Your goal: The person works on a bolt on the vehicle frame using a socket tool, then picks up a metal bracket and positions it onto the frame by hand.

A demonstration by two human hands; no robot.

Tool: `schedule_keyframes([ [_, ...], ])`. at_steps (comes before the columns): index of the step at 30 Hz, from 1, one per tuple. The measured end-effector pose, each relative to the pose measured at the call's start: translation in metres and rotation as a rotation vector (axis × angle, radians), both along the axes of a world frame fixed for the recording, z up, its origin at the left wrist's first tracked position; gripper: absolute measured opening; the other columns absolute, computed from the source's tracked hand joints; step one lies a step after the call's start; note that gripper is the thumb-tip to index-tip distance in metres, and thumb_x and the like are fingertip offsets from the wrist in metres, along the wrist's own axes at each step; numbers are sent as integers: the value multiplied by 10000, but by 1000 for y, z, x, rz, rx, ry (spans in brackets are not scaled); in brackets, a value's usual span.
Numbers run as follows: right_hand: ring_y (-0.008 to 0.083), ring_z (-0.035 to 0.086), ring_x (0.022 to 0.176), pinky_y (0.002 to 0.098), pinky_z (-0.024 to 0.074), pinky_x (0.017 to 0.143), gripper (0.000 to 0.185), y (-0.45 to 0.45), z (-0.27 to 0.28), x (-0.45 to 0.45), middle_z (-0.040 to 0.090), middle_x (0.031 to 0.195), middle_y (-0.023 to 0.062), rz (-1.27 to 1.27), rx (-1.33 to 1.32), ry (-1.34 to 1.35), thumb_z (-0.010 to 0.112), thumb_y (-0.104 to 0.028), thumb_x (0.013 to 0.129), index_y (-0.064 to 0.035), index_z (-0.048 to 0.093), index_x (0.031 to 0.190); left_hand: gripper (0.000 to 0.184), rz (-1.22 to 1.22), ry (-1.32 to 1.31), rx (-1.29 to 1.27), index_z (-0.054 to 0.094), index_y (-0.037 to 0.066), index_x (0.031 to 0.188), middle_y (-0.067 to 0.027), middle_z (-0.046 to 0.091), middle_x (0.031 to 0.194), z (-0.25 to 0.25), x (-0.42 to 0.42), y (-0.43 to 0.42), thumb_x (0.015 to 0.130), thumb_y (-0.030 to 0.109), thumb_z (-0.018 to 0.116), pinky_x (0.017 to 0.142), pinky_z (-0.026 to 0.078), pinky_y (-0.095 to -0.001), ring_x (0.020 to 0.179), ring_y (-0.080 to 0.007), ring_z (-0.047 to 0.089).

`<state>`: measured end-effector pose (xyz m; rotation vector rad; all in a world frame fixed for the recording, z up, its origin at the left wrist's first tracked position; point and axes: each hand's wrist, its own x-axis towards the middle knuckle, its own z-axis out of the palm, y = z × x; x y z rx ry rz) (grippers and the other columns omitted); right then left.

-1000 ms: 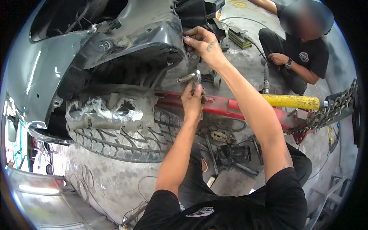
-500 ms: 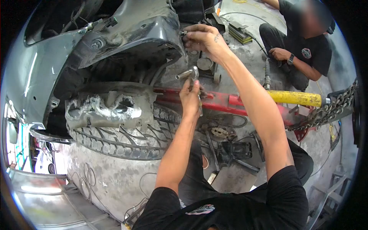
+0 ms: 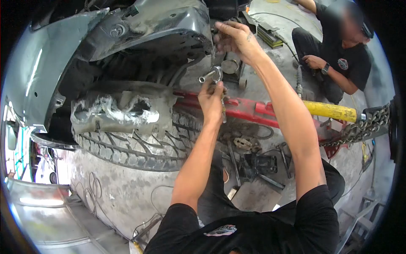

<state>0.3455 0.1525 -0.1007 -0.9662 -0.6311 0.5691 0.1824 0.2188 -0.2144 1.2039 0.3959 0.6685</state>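
My left hand [image 3: 211, 100] is wrapped round a ratchet wrench [image 3: 218, 74]. A long silver socket [image 3: 207, 77] on its head points left, apart from the vehicle. Higher up, my right hand [image 3: 240, 41] has its thumb and fingers bent together at the edge of the grey body panel [image 3: 179, 24]. Whatever sits between those fingertips is too small and covered to make out. Below the panel lies the dark wheel arch, and under it a tire [image 3: 139, 148] with a torn, white-smeared liner piece [image 3: 120, 112] on top.
A red metal beam [image 3: 245, 111] with a yellow cylinder [image 3: 332, 111] and a heavy chain [image 3: 359, 127] runs to the right. Loose metal parts [image 3: 258, 165] lie on the floor near my legs. A co-worker [image 3: 338, 55] crouches at the upper right. Cables [image 3: 94, 192] lie at lower left.
The view has shifted slightly, moving most things right. The ratchet's head and socket have risen a little in my left hand. My right hand stays at the panel edge, its fingers slightly repositioned.
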Motion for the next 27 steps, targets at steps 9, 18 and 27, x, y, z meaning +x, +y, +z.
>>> schedule_keyframes([
  [9, 166, 639, 598, 280, 513, 517, 269, 8, -1, 5, 676, 780, 83, -106, 101, -189, 741, -242, 931, 10, 674, 998, 236, -15, 14, 72, 551, 13, 1212, -28, 613, 808, 5, 0, -5, 997, 84, 619, 590, 489, -274, 659, -107, 559],
  [18, 141, 652, 721, 296, 557, 641, 267, 2, 1, 13, 681, 884, 63, -22, -185, -94, 741, -227, 932, 1, 684, 1060, 268, -17, 27, 32, 573, 44, 1238, -27, 622, 816, -1, 0, 1, 993, 130, 638, 575, 503, -273, 643, -105, 562],
  [27, 136, 649, 724, 280, 550, 623, 207, -4, -4, 15, 685, 892, 74, 86, -89, 42, 729, -142, 932, 16, 677, 1056, 272, -3, 7, -19, 587, 57, 1209, -27, 619, 815, -2, -1, 3, 973, 155, 681, 549, 510, -279, 629, -112, 564],
])
